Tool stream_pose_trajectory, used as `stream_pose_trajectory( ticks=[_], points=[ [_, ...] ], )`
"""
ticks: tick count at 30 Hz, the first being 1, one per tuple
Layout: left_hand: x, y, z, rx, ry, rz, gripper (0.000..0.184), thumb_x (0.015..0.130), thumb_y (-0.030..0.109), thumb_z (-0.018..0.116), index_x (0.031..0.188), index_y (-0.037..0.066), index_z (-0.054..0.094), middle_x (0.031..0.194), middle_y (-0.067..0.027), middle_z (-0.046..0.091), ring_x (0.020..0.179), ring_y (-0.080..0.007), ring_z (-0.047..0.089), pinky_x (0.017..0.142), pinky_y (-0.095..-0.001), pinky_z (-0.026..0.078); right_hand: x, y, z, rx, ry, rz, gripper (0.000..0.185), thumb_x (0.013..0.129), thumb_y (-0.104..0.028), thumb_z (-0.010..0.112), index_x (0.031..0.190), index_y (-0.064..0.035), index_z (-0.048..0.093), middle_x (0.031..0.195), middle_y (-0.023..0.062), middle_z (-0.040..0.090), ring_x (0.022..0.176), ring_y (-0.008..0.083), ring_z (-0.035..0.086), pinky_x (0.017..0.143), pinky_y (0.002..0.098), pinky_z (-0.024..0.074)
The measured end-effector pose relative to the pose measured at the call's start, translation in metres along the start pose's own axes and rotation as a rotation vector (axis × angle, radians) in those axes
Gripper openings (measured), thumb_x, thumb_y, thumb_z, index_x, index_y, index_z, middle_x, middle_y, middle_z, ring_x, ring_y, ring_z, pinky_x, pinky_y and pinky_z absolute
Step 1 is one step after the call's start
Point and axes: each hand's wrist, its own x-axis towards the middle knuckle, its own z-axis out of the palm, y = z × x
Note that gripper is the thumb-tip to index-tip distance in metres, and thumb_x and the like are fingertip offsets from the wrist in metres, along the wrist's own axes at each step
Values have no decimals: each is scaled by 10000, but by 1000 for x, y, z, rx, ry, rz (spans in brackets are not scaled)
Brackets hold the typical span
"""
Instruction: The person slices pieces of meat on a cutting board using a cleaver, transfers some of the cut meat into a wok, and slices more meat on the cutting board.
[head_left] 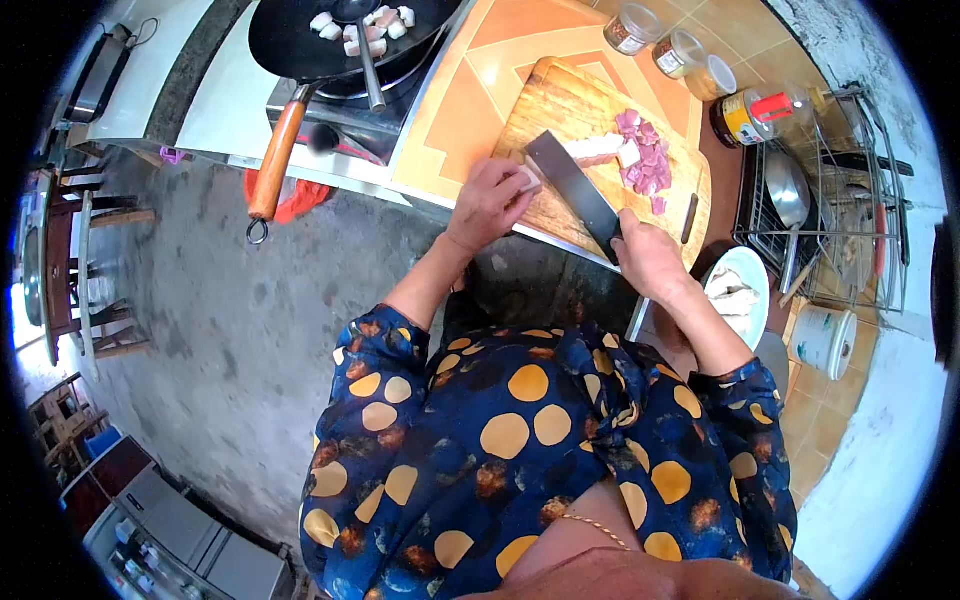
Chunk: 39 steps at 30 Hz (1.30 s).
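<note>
My right hand (652, 260) is closed around the handle of a cleaver (575, 190). Its broad dark blade slants across the wooden cutting board (555, 95). On the blade's left side, my left hand (490, 207) pinches a small pale piece of fatty pork (529, 180) at the board's near edge. A white strip of pork fat (596, 149) lies just right of the blade. Beside that strip sits a pile of sliced red meat (648, 160). The cleaver's handle is mostly hidden by my fingers.
A wok (300, 55) with pale meat chunks and a ladle (370, 80) stands on the stove, its wooden handle (277, 165) jutting out. Jars (680, 53) line the back wall. At right are a wire rack (850, 200) and a white bowl (752, 270).
</note>
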Motion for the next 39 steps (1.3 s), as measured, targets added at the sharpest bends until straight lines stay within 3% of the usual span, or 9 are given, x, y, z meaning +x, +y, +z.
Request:
stream_pose_trajectory(
  ticks=[14, 16, 23, 25, 29, 32, 35, 38, 39],
  points=[
    [-1, -6, 6, -61, 18, -17, 205, 681, 67, 684, 856, 44, 580, 876, -100, 537, 824, -284, 531, 740, -360, 443, 3, -14, -8, -46, -75, -40, 163, 811, -75, 548, 904, 30, 466, 811, 250, 608, 803, 382, 606, 712, 456, 472],
    [-2, -7, 7, -60, 13, -22, 204, 677, 65, 682, 854, 49, 581, 871, -95, 535, 822, -278, 531, 739, -358, 440, 5, -9, -4, -10, -45, -98, 239, 801, -96, 563, 931, 37, 414, 743, 273, 574, 795, 428, 572, 706, 481, 442],
    [1, -7, 5, -75, 10, -3, 189, 673, 62, 679, 830, 49, 573, 859, -89, 537, 810, -278, 531, 733, -365, 438, 18, -12, 0, 32, -71, -105, 225, 794, -86, 561, 915, 40, 421, 748, 279, 574, 799, 433, 570, 712, 479, 444],
    [1, -7, 5, -79, 5, 0, 179, 676, 57, 676, 818, 47, 568, 847, -90, 536, 800, -278, 531, 729, -361, 438, 25, -22, 0, 45, -71, -83, 110, 787, -4, 491, 891, 26, 471, 831, 260, 596, 815, 402, 593, 721, 454, 467],
    [1, -5, 8, -107, 19, -21, 181, 673, 52, 676, 815, 46, 563, 840, -96, 536, 791, -281, 530, 717, -361, 441, 50, -20, 28, 84, 14, -132, 223, 790, -103, 568, 908, 39, 443, 771, 267, 594, 794, 424, 585, 699, 473, 458],
    [1, -8, 9, -92, -2, -33, 241, 644, 35, 693, 857, 39, 580, 861, -110, 559, 803, -306, 547, 717, -378, 453, 45, -25, 23, 76, -50, -46, 215, 794, -106, 563, 913, 30, 446, 798, 273, 592, 826, 418, 583, 717, 466, 457],
    [0, -12, 11, -75, 19, -205, 247, 646, 56, 657, 869, 43, 554, 879, -125, 541, 840, -319, 536, 730, -383, 448, 25, -14, 17, 102, -91, -12, 209, 799, -53, 517, 994, 11, 480, 887, 251, 604, 859, 407, 581, 749, 451, 461],
    [13, -12, 20, -44, -3, -133, 270, 653, 69, 650, 906, 43, 558, 931, -137, 536, 867, -327, 529, 761, -398, 439, 17, 7, 20, 199, -4, -45, 295, 804, -97, 556, 1073, -2, 480, 890, 243, 605, 901, 400, 574, 781, 442, 449],
    [16, -16, 25, -44, -34, -96, 381, 659, 137, 669, 1013, 58, 553, 1002, -142, 522, 925, -331, 514, 801, -421, 422, 15, 18, 25, 201, 1, -43, 295, 804, -97, 556, 1073, -2, 480, 890, 243, 605, 901, 400, 574, 781, 442, 449]
  ],
)
